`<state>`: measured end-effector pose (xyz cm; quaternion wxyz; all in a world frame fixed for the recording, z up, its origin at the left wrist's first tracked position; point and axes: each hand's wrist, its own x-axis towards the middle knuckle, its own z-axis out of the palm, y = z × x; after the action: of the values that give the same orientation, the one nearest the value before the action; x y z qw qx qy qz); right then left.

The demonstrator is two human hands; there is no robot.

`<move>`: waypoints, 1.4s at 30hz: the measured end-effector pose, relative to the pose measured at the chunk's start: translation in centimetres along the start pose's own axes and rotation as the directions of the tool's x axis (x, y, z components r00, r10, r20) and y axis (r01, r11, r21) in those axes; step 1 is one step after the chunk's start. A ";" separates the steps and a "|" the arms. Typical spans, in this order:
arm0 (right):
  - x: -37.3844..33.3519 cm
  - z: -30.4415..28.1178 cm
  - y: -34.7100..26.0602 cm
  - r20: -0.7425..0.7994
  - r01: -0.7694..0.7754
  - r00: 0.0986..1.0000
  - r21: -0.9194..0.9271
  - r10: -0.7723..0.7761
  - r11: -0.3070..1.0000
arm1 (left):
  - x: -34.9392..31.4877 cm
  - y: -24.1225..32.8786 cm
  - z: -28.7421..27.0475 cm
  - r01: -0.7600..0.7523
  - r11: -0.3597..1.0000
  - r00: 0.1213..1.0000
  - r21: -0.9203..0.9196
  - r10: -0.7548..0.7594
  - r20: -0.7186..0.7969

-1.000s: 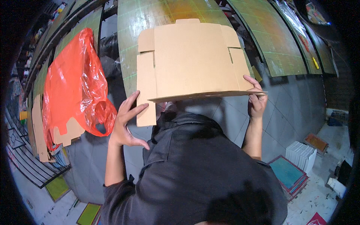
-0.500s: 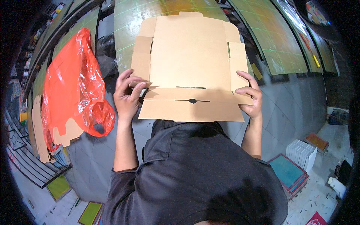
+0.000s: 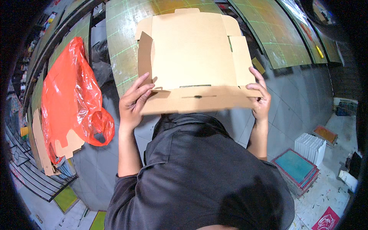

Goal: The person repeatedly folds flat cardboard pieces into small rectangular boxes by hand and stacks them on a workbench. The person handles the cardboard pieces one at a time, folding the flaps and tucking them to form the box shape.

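A brown cardboard box blank (image 3: 191,50) lies before me, its broad panel on the green-lined board. Its slotted front panel (image 3: 199,100) is tilted up along the crease, facing me. At the left, a side flap (image 3: 145,53) stands folded upward, while the right side flap (image 3: 241,61) lies almost flat. My left hand (image 3: 133,100) grips the front left corner, fingers over the edge and thumb behind. My right hand (image 3: 260,96) holds the front right corner, fingertips on the small end flap.
To the left, a red plastic bag (image 3: 71,99) lies over more cardboard pieces (image 3: 69,143). Other green boards (image 3: 276,38) stand at the right, with a yellow-handled tool (image 3: 319,52). Teal framed screens (image 3: 294,165) and a stack of white pieces (image 3: 309,147) sit on the lower right floor.
Both hands have tilted the front panel upward, so it appears narrower. The left side flap has risen from flat to upright. The whole view has shifted slightly.
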<state>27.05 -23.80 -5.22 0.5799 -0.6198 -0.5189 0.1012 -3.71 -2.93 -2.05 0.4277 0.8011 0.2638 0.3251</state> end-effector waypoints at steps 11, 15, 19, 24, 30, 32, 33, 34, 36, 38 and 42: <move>-1.0 0.3 0.6 -0.030 -0.175 0.983 0.172 0.183 0.969 | 2.0 1.8 1.0 -0.105 0.967 0.994 0.231 0.094 0.056; 0.3 3.1 -1.9 -0.359 -0.190 0.903 0.158 0.236 0.969 | 2.3 1.9 1.1 -0.125 0.952 0.991 0.281 0.104 0.087; 0.6 4.3 -2.6 -0.184 0.024 0.981 -0.177 -0.057 0.984 | 1.9 1.5 1.8 -0.223 0.900 0.974 0.374 0.224 0.043; 1.6 5.3 -4.1 -0.245 0.062 0.956 -0.367 -0.161 0.928 | 1.4 0.8 2.5 -0.228 0.908 0.967 0.352 0.254 -0.031; 1.5 5.0 -3.7 -0.218 0.063 0.965 -0.351 -0.147 0.934 | 1.0 0.7 2.9 -0.200 0.905 0.969 0.375 0.240 -0.063; 1.6 4.2 -3.7 -0.144 0.094 0.978 -0.335 -0.149 0.938 | 1.0 0.8 2.8 -0.206 0.902 0.970 0.379 0.241 -0.046; 1.6 3.7 -3.7 -0.099 0.104 0.985 -0.289 -0.138 0.952 | 1.0 1.0 2.7 -0.212 0.901 0.971 0.379 0.238 -0.022; 1.7 3.3 -3.7 -0.053 0.111 0.990 -0.242 -0.128 0.964 | 1.1 1.1 2.5 -0.219 0.899 0.972 0.378 0.236 0.002; 1.6 2.3 -3.7 0.043 0.113 0.993 -0.158 -0.107 0.981 | 1.3 1.1 1.5 -0.287 0.874 0.958 0.393 0.264 0.113; 1.5 1.2 -3.6 0.142 0.099 0.986 -0.087 -0.086 0.991 | 1.4 0.5 0.5 -0.339 0.858 0.933 0.386 0.253 0.256; 2.0 -0.3 -3.8 0.301 0.090 0.952 -0.077 -0.063 0.993 | 2.0 1.7 -1.3 -0.405 0.796 0.866 0.450 0.176 0.469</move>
<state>26.12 -23.27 -1.02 0.4704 -0.6023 -0.6279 0.1476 -3.19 -1.70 0.51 0.1760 0.9684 0.1204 0.1291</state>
